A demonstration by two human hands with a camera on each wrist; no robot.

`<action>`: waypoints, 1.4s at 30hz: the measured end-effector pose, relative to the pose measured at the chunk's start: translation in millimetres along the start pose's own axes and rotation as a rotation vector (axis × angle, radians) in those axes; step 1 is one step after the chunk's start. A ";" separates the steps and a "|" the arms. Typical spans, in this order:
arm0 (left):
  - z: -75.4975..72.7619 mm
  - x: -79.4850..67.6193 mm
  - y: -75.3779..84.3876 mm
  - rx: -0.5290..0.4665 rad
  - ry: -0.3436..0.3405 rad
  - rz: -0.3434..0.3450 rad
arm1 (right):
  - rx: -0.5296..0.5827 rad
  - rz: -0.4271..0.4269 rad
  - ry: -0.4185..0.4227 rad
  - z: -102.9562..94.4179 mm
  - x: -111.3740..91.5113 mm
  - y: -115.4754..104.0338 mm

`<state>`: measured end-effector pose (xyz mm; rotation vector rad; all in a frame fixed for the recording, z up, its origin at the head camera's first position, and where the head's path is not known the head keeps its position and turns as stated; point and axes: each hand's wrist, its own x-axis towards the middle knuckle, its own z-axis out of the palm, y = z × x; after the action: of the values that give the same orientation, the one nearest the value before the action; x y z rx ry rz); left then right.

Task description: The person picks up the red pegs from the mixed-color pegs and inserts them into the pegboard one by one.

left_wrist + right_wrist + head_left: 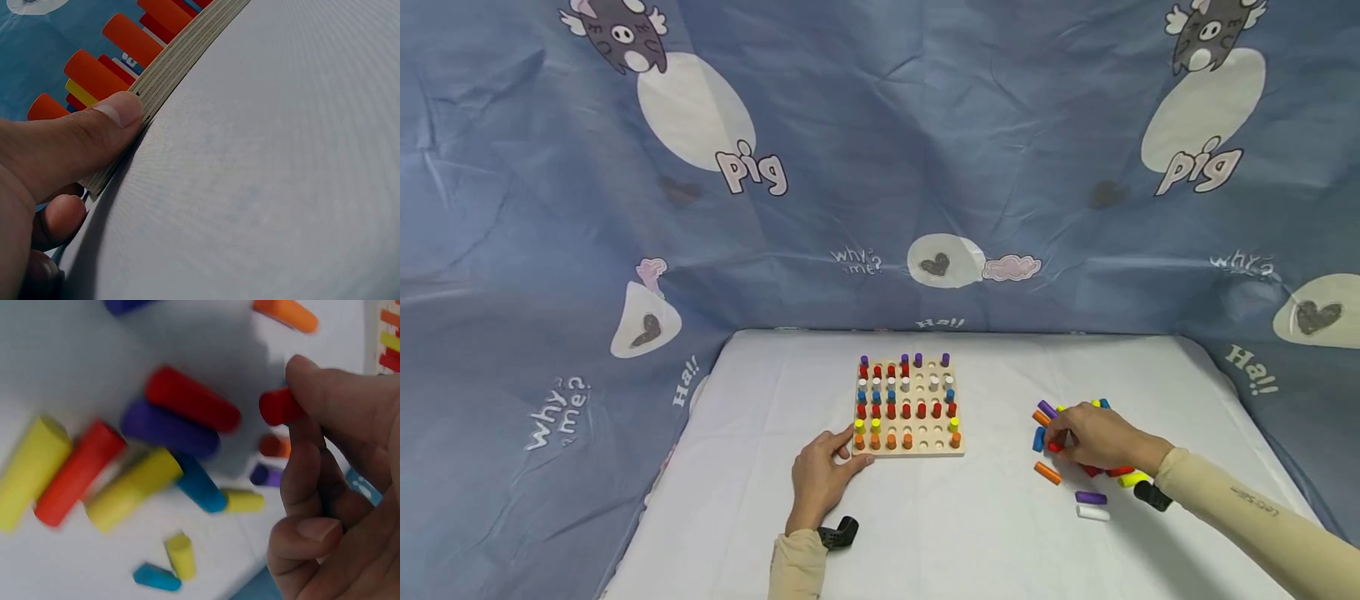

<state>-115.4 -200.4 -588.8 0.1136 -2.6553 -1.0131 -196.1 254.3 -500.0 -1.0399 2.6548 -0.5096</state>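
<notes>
A wooden pegboard (925, 433) lies on the table with rows of purple, red, white, blue, yellow and orange pegs upright in it; several holes are bare. My left hand (822, 477) holds the board's near left corner. In the left wrist view, the thumb (119, 112) presses the layered front edge, beside the orange pegs. Over to the right, my right hand (1097, 435) pinches a red peg (279, 407) between thumb and fingers, above a scattered pile of loose pegs. Part of that pile is hidden under the hand in the head view.
Nearest me in the pile lie a purple peg (1091, 498) and a white peg (1092, 513). An orange peg (1047, 473) lies on the pile's left side. White cloth (955, 525) covers the table, and a blue patterned curtain (850, 167) hangs behind it.
</notes>
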 end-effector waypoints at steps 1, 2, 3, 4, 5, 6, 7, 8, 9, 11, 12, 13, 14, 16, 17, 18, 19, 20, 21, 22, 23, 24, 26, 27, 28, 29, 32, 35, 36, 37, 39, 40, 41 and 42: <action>-1.2 -0.2 -0.2 -0.002 0.005 -0.004 | -0.020 0.006 0.012 -3.8 2.9 -1.1; -2.2 -0.4 -0.4 -0.005 0.007 -0.007 | -0.041 0.023 0.022 -7.4 5.8 -1.9; -2.9 -0.7 -0.8 -0.007 0.004 -0.009 | -0.059 0.036 0.029 -11.5 8.1 -2.9; -3.5 -0.8 -0.9 -0.010 -0.001 -0.011 | -0.070 0.051 0.035 -15.7 10.1 -3.7; -3.6 -0.9 -1.0 -0.012 -0.008 -0.011 | -0.073 0.060 0.043 -19.9 12.0 -4.2; -3.3 -1.0 -1.8 -0.011 -0.013 -0.011 | -0.069 0.075 0.051 -23.8 14.0 -4.6; -3.0 -1.0 -2.1 -0.010 -0.015 -0.009 | -0.064 0.093 0.063 -27.2 16.4 -5.2; -2.7 -0.8 -2.3 -0.007 -0.016 -0.007 | -0.060 0.103 0.080 -30.5 18.7 -5.4; -2.2 -0.4 -2.5 -0.005 -0.014 -0.005 | -0.056 0.112 0.101 -33.9 21.1 -6.1; -0.9 0.2 -2.9 -0.004 -0.009 -0.001 | -0.058 0.113 0.154 -39.3 26.3 -7.3; -0.3 0.5 -2.9 -0.003 -0.006 0.001 | -0.062 0.120 0.179 -41.2 29.0 -8.5; -0.2 0.8 -2.8 -0.003 -0.004 0.000 | -0.071 0.118 0.204 -42.5 32.5 -9.2; 0.0 1.0 -2.9 -0.003 -0.004 0.001 | -0.078 0.117 0.226 -43.4 35.9 -10.5; 0.3 0.8 -3.4 -0.005 -0.004 0.000 | -0.092 0.104 0.261 -44.1 42.9 -14.1; 0.4 0.6 -3.5 -0.005 -0.005 -0.001 | -0.093 0.096 0.272 -43.9 46.5 -16.3; 0.4 0.4 -3.7 -0.004 -0.005 0.002 | -0.094 0.081 0.282 -43.1 50.6 -18.5; 0.4 0.0 -3.8 -0.006 -0.006 0.000 | -0.091 0.068 0.290 -42.2 55.0 -21.0; 0.2 -0.2 -3.7 -0.007 -0.005 0.000 | -0.090 0.049 0.301 -41.2 60.0 -23.6; 0.2 -0.4 -4.0 -0.004 -0.004 0.000 | -0.089 0.031 0.312 -40.4 64.9 -26.7; -0.1 -0.5 -4.0 -0.004 -0.003 -0.002 | -0.088 0.016 0.323 -39.2 70.2 -29.6; -0.3 -0.6 -4.0 -0.002 -0.002 0.002 | -0.087 0.000 0.339 -38.0 75.9 -32.5; -0.3 -0.5 -4.1 -0.001 0.000 0.004 | -0.087 -0.011 0.356 -36.7 81.7 -35.3; -0.7 -0.3 -4.1 0.006 0.004 0.008 | -0.091 -0.024 0.387 -34.3 93.3 -40.9; -0.7 -0.1 -4.2 0.008 0.005 0.011 | -0.094 -0.027 0.400 -33.0 98.9 -43.5; -0.8 0.2 -4.0 0.009 0.005 0.013 | -0.095 -0.032 0.411 -31.4 104.6 -45.6; -0.8 0.4 -3.9 0.012 0.007 0.017 | -0.095 -0.036 0.418 -29.8 109.9 -47.7; -1.3 1.1 -3.3 0.019 0.010 0.024 | -0.093 -0.045 0.424 -24.3 124.5 -52.7; -1.5 1.3 -2.3 0.013 0.004 0.017 | -0.113 -0.062 0.426 -19.7 136.3 -56.4; -1.7 1.3 -1.8 0.010 -0.002 0.011 | -0.125 -0.069 0.431 -18.5 139.8 -57.3; -1.9 1.1 -1.4 0.008 -0.007 0.004 | -0.138 -0.074 0.437 -17.8 143.3 -58.4; -2.2 0.8 -0.7 0.001 -0.018 -0.014 | -0.165 -0.083 0.449 -17.1 150.1 -60.4; -2.3 0.5 -0.6 0.001 -0.021 -0.019 | -0.172 -0.082 0.452 -16.9 153.3 -61.3; -2.6 0.4 -0.6 0.002 -0.023 -0.023 | -0.173 -0.083 0.456 -16.9 156.6 -62.2; -2.7 0.4 -0.8 0.003 -0.023 -0.025 | -0.172 -0.083 0.457 -16.9 160.2 -62.8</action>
<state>-115.0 -202.8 -587.2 0.1363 -2.6827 -1.0241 -278.6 104.5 -474.9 -1.2097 3.1103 -0.6073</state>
